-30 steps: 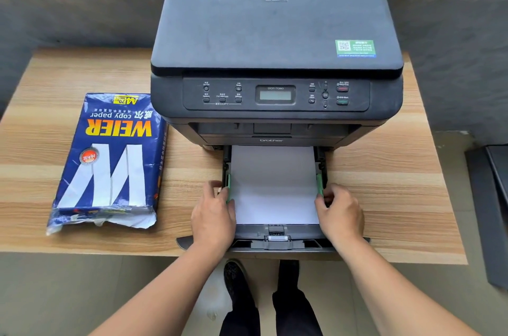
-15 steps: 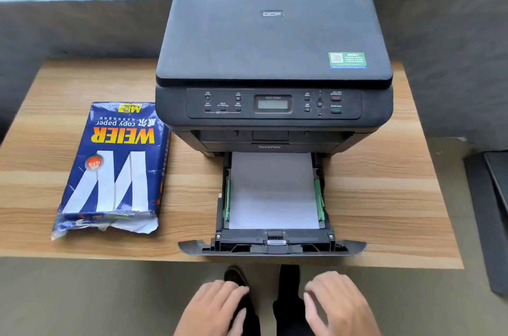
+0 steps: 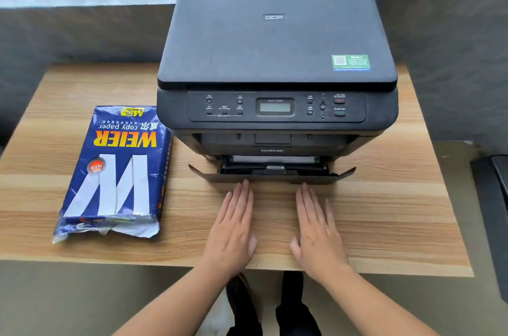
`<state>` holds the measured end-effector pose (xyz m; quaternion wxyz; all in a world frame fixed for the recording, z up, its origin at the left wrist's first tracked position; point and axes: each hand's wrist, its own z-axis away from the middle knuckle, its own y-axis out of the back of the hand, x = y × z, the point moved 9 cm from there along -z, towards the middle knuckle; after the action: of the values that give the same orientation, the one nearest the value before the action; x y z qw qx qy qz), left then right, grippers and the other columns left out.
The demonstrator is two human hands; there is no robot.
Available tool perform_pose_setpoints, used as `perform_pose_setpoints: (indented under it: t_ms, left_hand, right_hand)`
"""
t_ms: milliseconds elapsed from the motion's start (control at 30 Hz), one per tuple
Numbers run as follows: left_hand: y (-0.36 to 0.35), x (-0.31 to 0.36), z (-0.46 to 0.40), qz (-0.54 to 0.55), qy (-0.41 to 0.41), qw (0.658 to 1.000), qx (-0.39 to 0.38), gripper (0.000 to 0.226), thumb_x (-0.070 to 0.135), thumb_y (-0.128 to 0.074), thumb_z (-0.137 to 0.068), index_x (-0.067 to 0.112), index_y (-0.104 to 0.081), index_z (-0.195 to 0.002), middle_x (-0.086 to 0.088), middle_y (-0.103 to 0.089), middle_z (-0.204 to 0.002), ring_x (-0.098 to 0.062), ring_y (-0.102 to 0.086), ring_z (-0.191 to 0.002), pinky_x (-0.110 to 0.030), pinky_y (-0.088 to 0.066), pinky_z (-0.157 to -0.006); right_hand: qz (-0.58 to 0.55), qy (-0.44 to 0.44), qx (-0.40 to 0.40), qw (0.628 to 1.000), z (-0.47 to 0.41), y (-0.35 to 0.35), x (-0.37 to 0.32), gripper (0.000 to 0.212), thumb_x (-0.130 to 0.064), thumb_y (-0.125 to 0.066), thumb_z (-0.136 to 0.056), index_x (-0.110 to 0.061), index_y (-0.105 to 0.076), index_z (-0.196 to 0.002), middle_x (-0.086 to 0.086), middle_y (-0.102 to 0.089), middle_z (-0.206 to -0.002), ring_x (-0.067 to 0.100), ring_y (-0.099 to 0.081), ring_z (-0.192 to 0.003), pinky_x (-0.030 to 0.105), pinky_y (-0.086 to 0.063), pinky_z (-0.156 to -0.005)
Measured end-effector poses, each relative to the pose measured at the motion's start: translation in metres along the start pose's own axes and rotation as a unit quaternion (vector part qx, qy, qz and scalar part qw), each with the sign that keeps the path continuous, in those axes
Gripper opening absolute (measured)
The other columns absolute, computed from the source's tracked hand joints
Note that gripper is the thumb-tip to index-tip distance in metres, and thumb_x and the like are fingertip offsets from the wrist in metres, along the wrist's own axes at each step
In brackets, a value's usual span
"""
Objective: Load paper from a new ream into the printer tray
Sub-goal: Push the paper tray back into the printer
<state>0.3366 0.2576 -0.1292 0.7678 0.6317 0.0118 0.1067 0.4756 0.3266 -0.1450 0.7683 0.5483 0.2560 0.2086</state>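
While both hands lie flat over the worktop (image 3: 384, 198), the left hand (image 3: 232, 231) and right hand (image 3: 319, 234) hold nothing, fingers (image 3: 242, 198) straight and spread, tips just at the tray (image 3: 272, 173). The tray sticks out a little from the printer (image 3: 275, 60). White paper (image 3: 272, 159) shows inside. The torn blue ream (image 3: 118, 170) lies left of the printer.

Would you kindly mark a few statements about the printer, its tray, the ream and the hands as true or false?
1. The paper tray is almost fully pushed into the printer. True.
2. The blue ream lies to the right of the printer. False: it lies to the left.
3. Both hands, left and right, are flat and open. True.
4. The ream's wrapper is sealed. False: its near end is torn open.
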Motion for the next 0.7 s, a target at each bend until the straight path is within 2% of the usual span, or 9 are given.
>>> perform_pose_setpoints:
  t_ms: [133, 300, 467, 567, 633, 667, 700]
  left_hand:
    - [-0.009, -0.004, -0.017, 0.009, 0.031, 0.999, 0.000, 0.085, 0.031, -0.044, -0.084, -0.002, 0.003, -0.147, -0.023, 0.007, -0.158, -0.031, 0.010, -0.146, -0.047, -0.014, -0.118]
    - [-0.016, -0.004, -0.019, 0.011, 0.013, 1.000, -0.012, 0.087, 0.031, -0.045, -0.084, -0.003, 0.006, -0.146, -0.025, 0.009, -0.157, -0.032, 0.010, -0.146, -0.048, -0.015, -0.117]
    - [-0.007, -0.014, -0.036, -0.012, 0.022, 1.000, 0.006, 0.091, 0.031, -0.046, -0.082, -0.007, 0.009, -0.144, -0.031, 0.012, -0.154, -0.039, 0.014, -0.144, -0.051, -0.010, -0.118]
    - [-0.008, -0.017, -0.048, -0.039, 0.031, 0.999, -0.011, 0.090, 0.034, -0.041, -0.082, -0.010, 0.010, -0.143, -0.036, 0.013, -0.152, -0.044, 0.016, -0.142, -0.053, -0.009, -0.117]
    - [-0.007, -0.017, -0.048, -0.031, 0.032, 0.999, -0.010, 0.089, 0.032, -0.042, -0.081, -0.010, 0.006, -0.144, -0.035, 0.011, -0.153, -0.043, 0.014, -0.143, -0.052, -0.009, -0.118]
    - [-0.005, -0.016, -0.047, -0.018, 0.030, 0.999, 0.001, 0.088, 0.030, -0.044, -0.081, -0.008, 0.002, -0.145, -0.033, 0.008, -0.155, -0.041, 0.010, -0.144, -0.051, -0.009, -0.118]
    - [-0.003, -0.016, -0.043, -0.004, 0.026, 1.000, 0.001, 0.085, 0.029, -0.045, -0.080, -0.006, -0.005, -0.146, -0.029, 0.001, -0.156, -0.038, 0.004, -0.145, -0.050, -0.009, -0.119]
  right_hand:
    - [-0.028, -0.026, 0.006, 0.999, -0.020, -0.006, -0.006, 0.106, -0.035, -0.060, -0.077, -0.003, 0.007, -0.153, 0.017, 0.009, -0.164, 0.028, -0.007, -0.152, 0.048, -0.017, -0.122]
    - [-0.051, -0.029, 0.006, 0.998, -0.025, -0.015, -0.010, 0.104, -0.028, -0.059, -0.078, -0.002, 0.010, -0.152, 0.019, 0.013, -0.163, 0.029, 0.000, -0.152, 0.045, -0.017, -0.123]
    - [-0.062, -0.021, 0.039, 0.997, -0.051, -0.009, -0.011, 0.097, -0.034, -0.053, -0.087, 0.001, 0.011, -0.151, 0.021, 0.013, -0.163, 0.030, 0.009, -0.151, 0.042, -0.008, -0.124]
    - [-0.059, -0.041, 0.013, 0.997, -0.064, -0.007, -0.008, 0.099, -0.042, -0.050, -0.089, 0.001, 0.013, -0.151, 0.023, 0.019, -0.161, 0.032, 0.017, -0.150, 0.044, 0.001, -0.123]
    - [-0.109, -0.039, 0.010, 0.993, -0.062, -0.001, -0.013, 0.094, -0.042, -0.051, -0.090, -0.001, 0.005, -0.153, 0.020, 0.018, -0.162, 0.031, 0.014, -0.150, 0.042, 0.000, -0.123]
    - [-0.163, -0.037, 0.015, 0.986, -0.056, 0.004, -0.014, 0.087, -0.040, -0.053, -0.091, -0.003, -0.006, -0.154, 0.018, 0.010, -0.164, 0.028, 0.006, -0.152, 0.039, -0.004, -0.123]
    - [-0.242, -0.050, 0.003, 0.969, -0.046, 0.017, -0.012, 0.075, -0.036, -0.056, -0.092, -0.007, -0.022, -0.152, 0.015, -0.005, -0.165, 0.024, -0.007, -0.152, 0.034, -0.010, -0.122]
